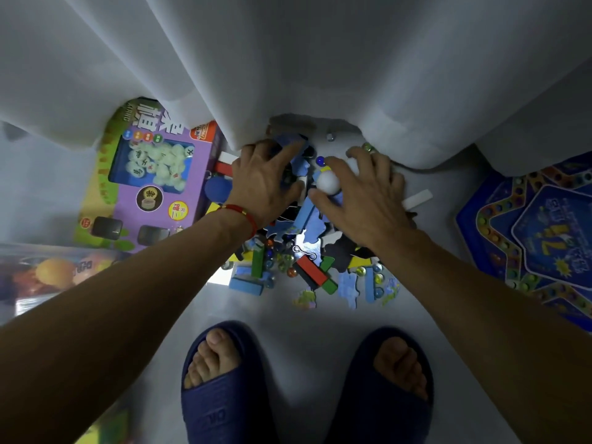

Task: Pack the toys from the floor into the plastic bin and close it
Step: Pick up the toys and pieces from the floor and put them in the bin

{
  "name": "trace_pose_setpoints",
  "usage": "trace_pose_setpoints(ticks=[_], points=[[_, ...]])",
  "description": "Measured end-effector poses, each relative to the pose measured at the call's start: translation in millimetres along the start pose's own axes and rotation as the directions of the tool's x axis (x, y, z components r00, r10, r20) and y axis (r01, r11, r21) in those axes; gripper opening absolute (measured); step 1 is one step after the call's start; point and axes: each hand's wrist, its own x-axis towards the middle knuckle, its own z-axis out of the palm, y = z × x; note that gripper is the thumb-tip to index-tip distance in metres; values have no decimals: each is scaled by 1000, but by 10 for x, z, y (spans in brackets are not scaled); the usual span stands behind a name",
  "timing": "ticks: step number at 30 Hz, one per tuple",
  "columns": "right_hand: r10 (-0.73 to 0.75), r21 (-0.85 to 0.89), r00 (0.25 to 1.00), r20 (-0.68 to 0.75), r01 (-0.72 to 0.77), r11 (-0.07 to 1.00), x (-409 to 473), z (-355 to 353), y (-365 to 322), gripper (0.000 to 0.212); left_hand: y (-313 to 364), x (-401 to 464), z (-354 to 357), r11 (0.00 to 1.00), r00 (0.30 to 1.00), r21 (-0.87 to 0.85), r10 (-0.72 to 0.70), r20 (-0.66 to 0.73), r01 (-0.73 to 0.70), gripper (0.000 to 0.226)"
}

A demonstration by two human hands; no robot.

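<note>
My left hand [262, 184] lies spread, fingers wide, pressing on blue puzzle pieces [296, 161] at the pile's 11 o'clock edge. My right hand [362, 193] is also spread, palm down on the pile [307, 248]; a white ball [328, 181] sits touching its thumb and forefinger, not clasped. The pile of blocks, marbles and puzzle pieces lies on pale floor [288, 318], just ahead of my slippers [224, 389]. A white curtain [288, 59] hangs at 12 o'clock. A purple box [150, 177] lies at 9 o'clock, a blue board [538, 238] at 3 o'clock. The bin cannot be made out for certain.
</note>
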Motion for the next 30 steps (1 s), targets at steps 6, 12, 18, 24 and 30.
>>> trace_pose_setpoints(ticks=[6,12,18,24,30], points=[[-43,47,999,-4,44,998,-61,41,39,47,20,-20,33,999,1000,-44,4,17,-3,50],[-21,224,991,-130,50,973,-140,23,122,44,-89,-105,40,986,996,-165,13,-85,-27,36],[65,448,986,-156,12,894,-361,-216,53,43,-4,-202,-126,982,985,-188,-9,-170,-24,36],[230,661,946,231,-325,676,-956,-639,-5,32,413,-865,-543,855,923,-448,-358,-143,263,49],[134,716,763,633,-642,274,-1219,-1731,-543,25,585,-1665,-1416,662,914,-708,-401,-59,245,24]])
